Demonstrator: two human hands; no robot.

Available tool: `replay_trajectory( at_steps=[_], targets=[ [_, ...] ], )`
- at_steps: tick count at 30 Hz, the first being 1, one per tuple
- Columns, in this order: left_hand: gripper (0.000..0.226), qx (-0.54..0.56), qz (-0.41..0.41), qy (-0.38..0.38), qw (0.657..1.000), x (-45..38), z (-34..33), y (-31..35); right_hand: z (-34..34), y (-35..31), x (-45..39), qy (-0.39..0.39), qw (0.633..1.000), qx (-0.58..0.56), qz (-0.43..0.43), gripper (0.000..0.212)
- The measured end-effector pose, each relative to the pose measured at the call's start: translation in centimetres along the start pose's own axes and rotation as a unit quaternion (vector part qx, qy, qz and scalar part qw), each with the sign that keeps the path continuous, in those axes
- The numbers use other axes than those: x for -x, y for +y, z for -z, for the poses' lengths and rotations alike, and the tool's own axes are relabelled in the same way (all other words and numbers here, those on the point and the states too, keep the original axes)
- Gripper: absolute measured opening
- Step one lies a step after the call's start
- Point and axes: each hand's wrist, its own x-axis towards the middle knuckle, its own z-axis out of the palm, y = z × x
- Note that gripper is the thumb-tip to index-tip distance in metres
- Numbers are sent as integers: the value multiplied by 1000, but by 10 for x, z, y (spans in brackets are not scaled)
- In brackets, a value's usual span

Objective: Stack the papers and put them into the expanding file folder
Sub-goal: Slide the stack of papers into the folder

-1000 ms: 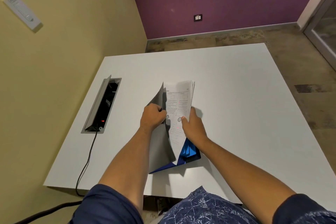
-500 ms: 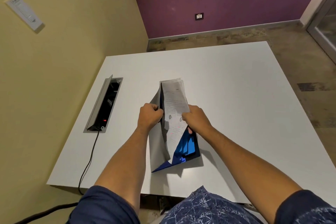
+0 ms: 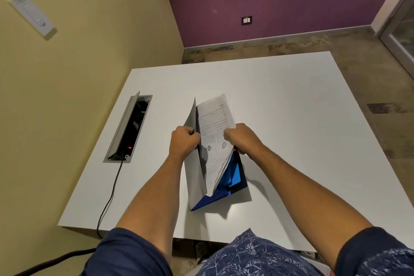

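Observation:
A blue expanding file folder (image 3: 233, 177) stands on the white table (image 3: 291, 119), its grey front flap (image 3: 194, 168) pulled to the left. My left hand (image 3: 184, 141) grips the flap's upper edge and holds the folder apart. A stack of printed white papers (image 3: 216, 132) sits partway inside the folder, its top half sticking out and leaning away. My right hand (image 3: 240, 139) pinches the stack's right edge. The lower ends of the sheets are hidden in the blue pockets.
An open grey power box (image 3: 128, 127) is set into the table at the left, with a black cable (image 3: 109, 197) running off the near edge. A yellow wall stands close on the left. Bare floor lies beyond the table's far and right edges.
The paper stack has slid deeper into the folder and tilted slightly right. Both hands moved a little lower and nearer with it, still gripping flap and papers.

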Motion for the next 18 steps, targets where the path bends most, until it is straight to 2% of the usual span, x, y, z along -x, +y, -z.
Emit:
replay_trajectory(
  at_steps=[3, 6, 15, 18],
  targets=[
    [31, 4, -2, 8, 1000, -2, 1, -2, 1, 3, 1, 33, 997, 49, 50, 30],
    [38, 1, -6, 22, 1000, -2, 1, -1, 4, 1, 1, 26, 992, 97, 80, 27],
    [44, 5, -26, -9, 1000, 4, -8, 10, 11, -25, -7, 12, 981, 186, 43, 10],
    [42, 15, -28, -7, 999, 5, -10, 11, 10, -32, -11, 25, 984, 175, 32, 14]
  ],
)
